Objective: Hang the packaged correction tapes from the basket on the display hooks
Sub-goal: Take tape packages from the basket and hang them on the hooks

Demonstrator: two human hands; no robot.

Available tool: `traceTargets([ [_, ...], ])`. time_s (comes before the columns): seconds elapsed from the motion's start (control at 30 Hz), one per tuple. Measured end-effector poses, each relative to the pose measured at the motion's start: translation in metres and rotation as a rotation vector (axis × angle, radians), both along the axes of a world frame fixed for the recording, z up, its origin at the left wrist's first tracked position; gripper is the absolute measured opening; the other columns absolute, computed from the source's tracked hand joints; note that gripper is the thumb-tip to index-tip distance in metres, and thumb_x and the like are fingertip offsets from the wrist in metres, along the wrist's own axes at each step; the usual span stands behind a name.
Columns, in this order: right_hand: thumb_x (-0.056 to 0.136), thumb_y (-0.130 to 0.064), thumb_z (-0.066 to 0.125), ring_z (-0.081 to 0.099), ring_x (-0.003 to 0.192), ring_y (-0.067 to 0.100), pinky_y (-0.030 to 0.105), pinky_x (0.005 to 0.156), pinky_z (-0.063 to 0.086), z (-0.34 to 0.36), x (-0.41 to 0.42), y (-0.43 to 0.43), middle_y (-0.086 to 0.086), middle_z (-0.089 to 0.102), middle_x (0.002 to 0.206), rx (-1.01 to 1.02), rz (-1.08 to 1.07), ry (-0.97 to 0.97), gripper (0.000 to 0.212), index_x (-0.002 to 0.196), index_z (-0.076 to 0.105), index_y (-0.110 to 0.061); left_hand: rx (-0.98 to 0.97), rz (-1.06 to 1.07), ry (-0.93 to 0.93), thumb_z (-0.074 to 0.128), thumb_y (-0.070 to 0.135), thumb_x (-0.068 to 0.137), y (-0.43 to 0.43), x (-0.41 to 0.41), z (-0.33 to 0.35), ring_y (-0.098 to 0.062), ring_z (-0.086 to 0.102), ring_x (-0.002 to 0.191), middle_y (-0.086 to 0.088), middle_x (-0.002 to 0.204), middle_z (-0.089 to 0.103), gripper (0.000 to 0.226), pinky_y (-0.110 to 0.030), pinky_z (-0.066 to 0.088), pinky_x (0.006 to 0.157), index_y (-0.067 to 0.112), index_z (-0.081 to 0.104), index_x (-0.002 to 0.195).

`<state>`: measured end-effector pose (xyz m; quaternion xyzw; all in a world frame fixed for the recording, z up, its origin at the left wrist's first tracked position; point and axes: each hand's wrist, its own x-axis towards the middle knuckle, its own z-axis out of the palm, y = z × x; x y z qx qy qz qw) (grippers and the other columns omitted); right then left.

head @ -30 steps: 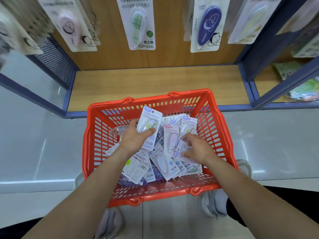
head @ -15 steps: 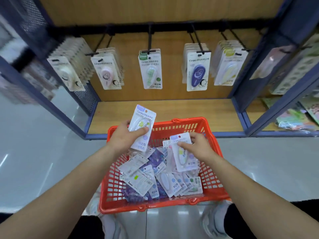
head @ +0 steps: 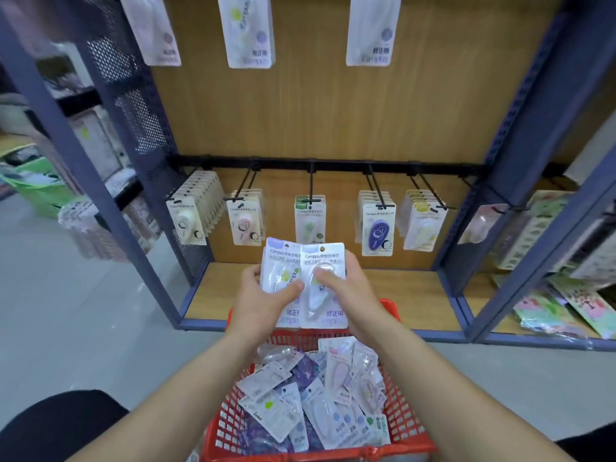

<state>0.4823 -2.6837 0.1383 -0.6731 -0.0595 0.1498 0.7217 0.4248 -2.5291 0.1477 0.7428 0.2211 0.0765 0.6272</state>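
A blue metal shelving bay [head: 100,195] with a wood-grain back panel [head: 333,111] fills the view. It stands on a pale grey glossy floor [head: 83,311]. A black rail [head: 333,165] crosses the panel and carries five hooks of hanging carded packs: cream [head: 186,221], pink [head: 245,221], green [head: 310,221], dark blue [head: 378,231] and yellow [head: 421,228]. More white packs [head: 248,31] hang higher up, cut off by the frame. Below lies a bare wooden shelf board [head: 410,295].

To the right, the neighbouring bay holds flat colourful packets [head: 566,311]. To the left everything is blurred.

A red plastic lattice basket [head: 405,425] sits in front of the bay, below the arms. It holds a loose heap of packaged correction tapes [head: 320,405] lying flat and overlapping.

Both hands are raised above the basket's far rim. The left hand [head: 263,301] holds a white carded tape pack with a lime spot [head: 281,258], its grip pinching it with the thumb across the front. The right hand [head: 350,291] grips a second white carded tape pack [head: 325,258] the same way. This one overlaps the first along its right edge. The two packs stand upright and hide the bottom of the green row behind them.
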Motion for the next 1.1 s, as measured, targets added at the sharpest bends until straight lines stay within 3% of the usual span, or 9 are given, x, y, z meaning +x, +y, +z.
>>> traceTargets([
  [0.07, 0.095, 0.0, 0.064, 0.068, 0.114, 0.014, 0.033, 0.09, 0.057, 0.01, -0.002, -0.001, -0.003, 0.07, 0.125, -0.001, 0.113, -0.045, 0.051, 0.133, 0.049, -0.03, -0.031, 0.009, -0.029, 0.087, 0.032, 0.078, 0.005, 0.0, 0.009, -0.015, 0.071, 0.096, 0.008, 0.111, 0.069, 0.06, -0.044, 0.058, 0.09, 0.027, 0.046, 0.122],
  [0.13, 0.093, 0.002, 0.066, 0.072, 0.108, 0.016, 0.036, 0.089, 0.06, 0.027, -0.002, -0.002, -0.002, 0.074, 0.119, -0.031, 0.105, -0.101, 0.048, 0.131, 0.054, -0.026, -0.071, 0.008, -0.08, 0.087, 0.031, 0.079, 0.009, -0.001, 0.02, -0.014, 0.072, 0.096, 0.006, 0.113, 0.069, 0.059, -0.04, 0.059, 0.085, 0.027, 0.047, 0.123],
  [0.3, 0.089, -0.027, 0.078, 0.077, 0.093, 0.023, 0.053, 0.09, 0.059, 0.076, 0.006, 0.0, 0.002, 0.079, 0.098, -0.091, -0.075, -0.194, 0.025, 0.109, 0.071, -0.013, -0.109, -0.012, -0.226, 0.085, 0.027, 0.081, 0.015, 0.0, 0.063, -0.013, 0.072, 0.1, 0.007, 0.117, 0.069, 0.051, -0.036, 0.06, 0.084, 0.028, 0.053, 0.121],
  [0.37, 0.093, -0.035, 0.073, 0.076, 0.093, 0.023, 0.05, 0.086, 0.06, 0.095, 0.007, 0.007, 0.001, 0.079, 0.099, -0.085, -0.082, -0.239, 0.026, 0.109, 0.07, -0.015, -0.128, -0.005, -0.278, 0.086, 0.027, 0.08, 0.019, 0.0, 0.081, -0.012, 0.073, 0.098, 0.006, 0.116, 0.071, 0.052, -0.032, 0.06, 0.079, 0.028, 0.055, 0.121],
  [0.5, 0.1, -0.043, 0.06, 0.076, 0.087, 0.027, 0.035, 0.054, 0.057, 0.125, 0.006, 0.023, 0.004, 0.075, 0.107, -0.102, -0.021, -0.276, 0.026, 0.114, 0.062, -0.021, -0.149, 0.031, -0.346, 0.088, 0.029, 0.077, 0.029, 0.0, 0.109, -0.011, 0.073, 0.099, 0.008, 0.118, 0.07, 0.059, -0.038, 0.061, 0.084, 0.027, 0.054, 0.125],
  [0.6, 0.103, -0.033, 0.059, 0.077, 0.089, 0.029, 0.038, 0.057, 0.059, 0.15, 0.012, 0.031, 0.007, 0.073, 0.115, -0.068, 0.042, -0.275, 0.022, 0.119, 0.059, -0.018, -0.129, 0.048, -0.407, 0.088, 0.024, 0.078, 0.04, 0.003, 0.133, -0.011, 0.073, 0.101, 0.008, 0.119, 0.07, 0.06, -0.041, 0.061, 0.087, 0.023, 0.054, 0.127],
  [0.73, 0.101, -0.015, 0.062, 0.077, 0.086, 0.028, 0.041, 0.063, 0.063, 0.199, 0.035, 0.049, 0.003, 0.075, 0.11, 0.028, -0.02, -0.348, 0.023, 0.123, 0.058, -0.012, -0.107, 0.082, -0.475, 0.087, 0.026, 0.08, 0.067, 0.016, 0.174, -0.013, 0.074, 0.096, 0.005, 0.116, 0.07, 0.064, -0.032, 0.062, 0.073, 0.022, 0.051, 0.132],
  [0.9, 0.099, -0.019, 0.066, 0.076, 0.087, 0.017, 0.038, 0.064, 0.064, 0.244, 0.081, 0.092, -0.002, 0.071, 0.111, 0.032, -0.124, -0.472, 0.031, 0.127, 0.054, -0.016, -0.08, 0.093, -0.548, 0.085, 0.022, 0.081, 0.105, 0.035, 0.191, -0.01, 0.075, 0.09, 0.004, 0.115, 0.071, 0.063, -0.025, 0.062, 0.065, 0.018, 0.051, 0.134],
  [1.1, 0.101, -0.02, 0.062, 0.074, 0.082, 0.01, 0.027, 0.058, 0.06, 0.272, 0.123, 0.138, -0.008, 0.068, 0.107, 0.032, -0.168, -0.589, 0.027, 0.126, 0.051, -0.024, -0.087, 0.11, -0.539, 0.087, 0.023, 0.079, 0.134, 0.047, 0.167, -0.014, 0.075, 0.096, 0.005, 0.116, 0.072, 0.061, -0.038, 0.064, 0.077, 0.023, 0.054, 0.13],
])
